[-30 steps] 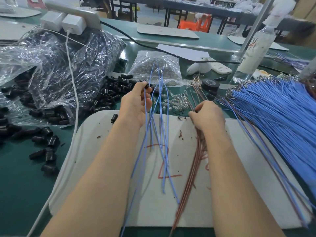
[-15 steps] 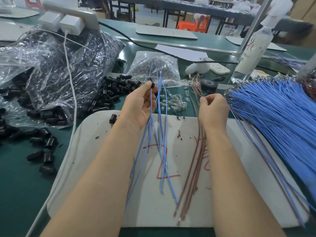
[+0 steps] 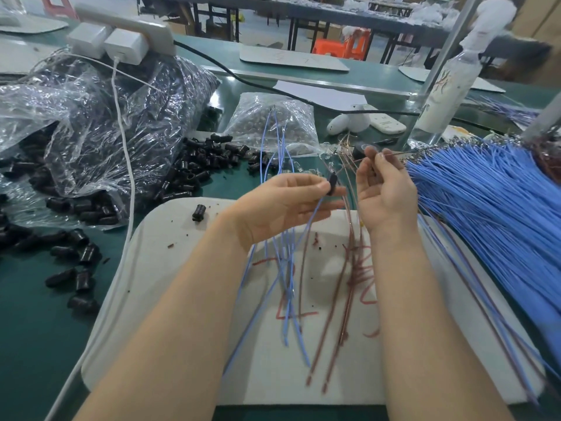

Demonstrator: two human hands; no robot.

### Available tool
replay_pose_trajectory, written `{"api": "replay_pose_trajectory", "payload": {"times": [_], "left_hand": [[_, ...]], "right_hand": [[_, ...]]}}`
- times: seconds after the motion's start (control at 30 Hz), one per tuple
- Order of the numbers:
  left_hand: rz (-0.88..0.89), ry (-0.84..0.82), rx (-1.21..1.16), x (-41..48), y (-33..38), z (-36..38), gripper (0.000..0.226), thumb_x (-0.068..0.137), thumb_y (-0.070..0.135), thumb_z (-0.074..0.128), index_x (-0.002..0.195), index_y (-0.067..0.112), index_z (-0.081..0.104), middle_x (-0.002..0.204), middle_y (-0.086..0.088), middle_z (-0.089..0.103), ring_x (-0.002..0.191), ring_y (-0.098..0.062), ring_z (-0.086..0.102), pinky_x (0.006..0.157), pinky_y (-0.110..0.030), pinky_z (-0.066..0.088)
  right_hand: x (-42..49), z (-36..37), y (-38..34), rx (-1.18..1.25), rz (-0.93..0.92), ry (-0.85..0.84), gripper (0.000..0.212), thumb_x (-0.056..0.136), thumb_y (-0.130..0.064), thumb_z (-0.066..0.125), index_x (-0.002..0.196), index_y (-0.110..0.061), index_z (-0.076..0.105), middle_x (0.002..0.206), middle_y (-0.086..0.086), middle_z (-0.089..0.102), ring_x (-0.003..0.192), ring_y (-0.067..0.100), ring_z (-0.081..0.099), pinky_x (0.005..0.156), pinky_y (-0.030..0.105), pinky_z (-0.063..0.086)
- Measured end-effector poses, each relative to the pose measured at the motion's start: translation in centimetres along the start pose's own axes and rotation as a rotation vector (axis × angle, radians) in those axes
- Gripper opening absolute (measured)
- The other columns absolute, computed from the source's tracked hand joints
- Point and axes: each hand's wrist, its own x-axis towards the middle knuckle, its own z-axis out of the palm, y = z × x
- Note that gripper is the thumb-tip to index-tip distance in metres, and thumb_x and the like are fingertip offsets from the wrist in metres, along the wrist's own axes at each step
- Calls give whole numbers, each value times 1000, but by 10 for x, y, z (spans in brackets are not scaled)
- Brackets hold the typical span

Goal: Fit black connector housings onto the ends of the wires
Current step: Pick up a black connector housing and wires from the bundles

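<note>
- The left hand [image 3: 288,205] is raised above the white mat [image 3: 182,314]. Its thumb and fingers [image 3: 306,185] are clamped on one black connector housing [image 3: 332,187].
- One blue wire [image 3: 314,212] runs down from that housing across the palm.
- The right hand [image 3: 387,192] is just beside the left, palm up. Its fingertips are pinched together on one brown wire [image 3: 394,153], whose end points right.
- About five loose blue wires [image 3: 285,299] lie crossed on the mat; the overlap hides the exact count.
- About four loose brown wires [image 3: 349,299] lie beside them, under the right forearm.
- One lone housing [image 3: 198,212] sits at the mat's far left corner.
- A heap of housings [image 3: 206,165], too many to count, spills over the green desk [image 3: 30,329] beyond the mat. Roughly seven more lie scattered to the left.
- There are two clear plastic bags: a large bag [image 3: 106,126] of black parts on the left and a small bag [image 3: 273,123] behind the hands.
- One thick blue wire bundle [image 3: 491,208] fans out on the right.
- Two white chargers [image 3: 88,41] [image 3: 126,45] sit in a power strip, and one spray bottle [image 3: 446,86] stands at the far right.
</note>
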Motion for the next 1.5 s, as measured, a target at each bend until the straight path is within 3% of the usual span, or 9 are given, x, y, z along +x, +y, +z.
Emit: {"api": "replay_pose_trajectory", "payload": {"times": [0.1,0.27,0.33,0.5,0.63,0.83,1.03,1.23,1.5], "left_hand": [[-19,6,69,-1,-2,0,15,82,16,61,93,7,66,103,-7,71,84,-11,68,79,-23,56],[13,73,17,-1,0,-2,7,86,13,59,90,8,62,75,2,67,64,-5,61,63,-17,52],[12,78,5,-1,1,-3,11,83,16,60,91,9,62,72,2,64,63,-5,61,62,-17,52],[-15,135,14,-1,2,-7,8,92,10,54,94,7,62,101,-5,70,68,-6,62,67,-19,53],[16,209,44,0,2,-5,11,93,7,53,90,7,64,90,-2,72,67,-4,62,70,-15,53],[72,335,81,3,2,-5,8,93,8,55,89,8,62,79,-3,62,66,-6,59,70,-15,52],[55,401,126,4,1,-8,7,92,5,57,88,9,61,81,0,71,65,-4,63,72,-17,54],[103,454,149,7,0,-7,4,90,4,59,93,5,60,84,-8,65,72,-10,62,78,-20,54],[169,526,552,10,-7,-8,11,89,12,64,87,23,60,89,-2,67,81,-15,64,85,-35,53]], "right_hand": [[2,-1,-1,32,-9,-24,8,96,-3,50,92,-8,56,83,8,68,69,14,64,62,21,54],[-9,8,20,-828,122,-298,24,98,-26,51,84,-12,65,77,4,65,56,14,55,55,24,45],[-15,12,24,-787,140,-363,23,98,-19,50,82,-10,65,66,1,63,49,9,55,49,20,47],[-8,4,9,-579,-309,-11,20,100,-20,46,89,-16,62,68,0,65,47,5,50,47,16,41],[-8,5,9,-350,-211,-86,13,99,-21,50,94,-14,60,68,0,68,53,8,60,53,19,51],[-9,6,32,-1068,-79,-334,21,95,-18,56,78,-13,66,75,5,68,69,20,63,67,37,52],[-1,4,20,-777,-337,-24,25,100,-20,48,77,-19,58,69,1,64,51,6,57,54,21,48],[-9,10,32,-868,-206,-237,17,95,-8,53,81,-15,59,71,0,66,59,6,63,58,20,53],[-9,9,24,-813,-399,-65,22,97,-14,51,80,-22,62,71,-6,65,64,5,60,59,18,48]]}}
